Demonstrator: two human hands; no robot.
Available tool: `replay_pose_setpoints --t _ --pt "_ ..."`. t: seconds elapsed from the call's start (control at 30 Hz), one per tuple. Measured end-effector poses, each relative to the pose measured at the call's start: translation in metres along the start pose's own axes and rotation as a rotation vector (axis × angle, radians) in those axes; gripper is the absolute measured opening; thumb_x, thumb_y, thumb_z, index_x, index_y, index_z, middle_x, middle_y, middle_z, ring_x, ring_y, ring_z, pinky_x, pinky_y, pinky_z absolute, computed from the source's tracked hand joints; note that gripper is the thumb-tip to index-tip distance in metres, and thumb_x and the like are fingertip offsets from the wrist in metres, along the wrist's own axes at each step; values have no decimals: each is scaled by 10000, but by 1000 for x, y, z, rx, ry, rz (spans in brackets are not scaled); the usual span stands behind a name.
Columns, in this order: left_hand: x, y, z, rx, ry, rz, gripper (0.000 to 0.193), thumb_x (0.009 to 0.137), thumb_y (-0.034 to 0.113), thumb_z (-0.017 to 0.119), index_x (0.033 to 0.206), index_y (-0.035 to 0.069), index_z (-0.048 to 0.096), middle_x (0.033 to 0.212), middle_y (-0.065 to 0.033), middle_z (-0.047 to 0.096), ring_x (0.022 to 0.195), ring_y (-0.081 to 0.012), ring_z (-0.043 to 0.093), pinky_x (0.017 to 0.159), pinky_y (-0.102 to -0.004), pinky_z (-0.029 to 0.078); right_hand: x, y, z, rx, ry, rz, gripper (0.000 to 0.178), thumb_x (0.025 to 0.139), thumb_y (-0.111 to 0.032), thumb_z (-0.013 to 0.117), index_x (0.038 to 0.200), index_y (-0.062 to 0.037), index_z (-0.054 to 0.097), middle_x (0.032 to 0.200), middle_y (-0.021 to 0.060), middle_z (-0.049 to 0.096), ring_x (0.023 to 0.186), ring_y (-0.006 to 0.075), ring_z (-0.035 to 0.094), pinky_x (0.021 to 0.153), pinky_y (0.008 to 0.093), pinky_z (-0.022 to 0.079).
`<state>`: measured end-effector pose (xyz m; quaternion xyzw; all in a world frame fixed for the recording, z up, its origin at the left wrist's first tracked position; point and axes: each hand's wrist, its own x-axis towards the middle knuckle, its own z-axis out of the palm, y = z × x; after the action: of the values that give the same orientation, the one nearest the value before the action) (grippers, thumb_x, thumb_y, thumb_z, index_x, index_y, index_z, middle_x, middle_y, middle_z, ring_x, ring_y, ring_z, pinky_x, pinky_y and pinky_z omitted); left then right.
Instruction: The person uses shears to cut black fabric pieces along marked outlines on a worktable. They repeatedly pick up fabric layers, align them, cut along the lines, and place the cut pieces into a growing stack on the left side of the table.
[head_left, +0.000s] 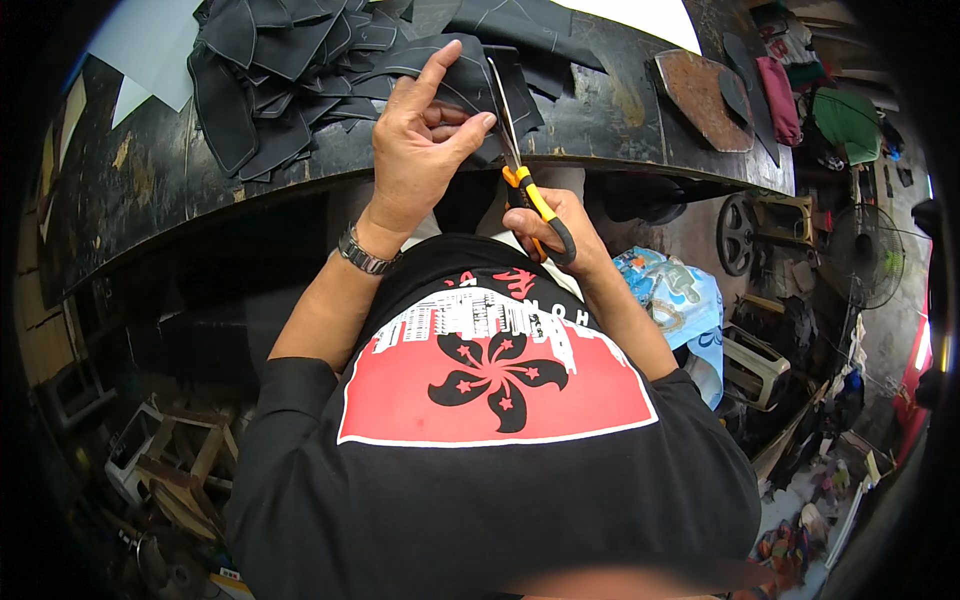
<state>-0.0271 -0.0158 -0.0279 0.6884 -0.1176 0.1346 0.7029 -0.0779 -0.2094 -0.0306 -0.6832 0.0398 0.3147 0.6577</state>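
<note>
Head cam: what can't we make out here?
All in the head view:
Right hand: some fingers, hidden behind the handles of the scissors.
Pile of dark pieces: count; upper pieces cover lower ones.
White sheet, at right of the top edge: far part, cut off by that edge.
Pinkish patch: blurred and cut by the lower edge.

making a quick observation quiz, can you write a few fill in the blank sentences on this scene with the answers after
1. The right hand holds a pair of ____.
2. The watch is on the ____ wrist.
3. The shirt shows a black ____ with five petals.
4. The fan is on the person's ____ side.

Missing words: scissors; left; flower; right
</note>
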Motion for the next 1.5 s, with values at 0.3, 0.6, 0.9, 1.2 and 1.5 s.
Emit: replay_pose_setpoints --t 0.3,0.6,0.9,1.2,1.5 --pt "0 -3 0 10 -23 -21 671 795 -61 710 1400 51 442 1002 -20 481 857 -112 665 742 -197 569 -5 -4 7 -19 53 42 365 794 -350 778 694 -55 588 527 -21 495 423 54 467 408 195 368" --pt "-8 -3 5 -68 -62 -92 700 794 -68 701 1420 47 409 1014 -25 468 837 -105 654 732 -197 567 5 -4 5 46 35 19 376 808 -382 760 716 -63 585 522 -13 508 410 60 471 389 199 359" --pt "-2 -6 0 -160 26 -79 487 823 8 708 1290 37 571 989 -5 586 848 -49 587 755 -192 518 -3 -6 4 -17 14 85 294 847 -285 702 746 -43 571 592 8 536 464 70 500 408 199 380" --pt "10 -7 -24 -205 -81 -121 524 822 -77 670 1319 4 525 1213 -89 594 1009 -130 616 872 -243 530 -2 -9 0 -105 -98 133 365 818 -370 695 808 -18 598 686 23 578 595 86 555 566 215 460" --pt "4 -6 -25 -113 -105 -107 609 805 -89 670 1370 22 474 1272 -64 501 986 -128 623 866 -232 542 3 0 8 -140 -63 131 355 814 -364 725 797 -29 607 658 16 570 561 85 546 530 220 446"
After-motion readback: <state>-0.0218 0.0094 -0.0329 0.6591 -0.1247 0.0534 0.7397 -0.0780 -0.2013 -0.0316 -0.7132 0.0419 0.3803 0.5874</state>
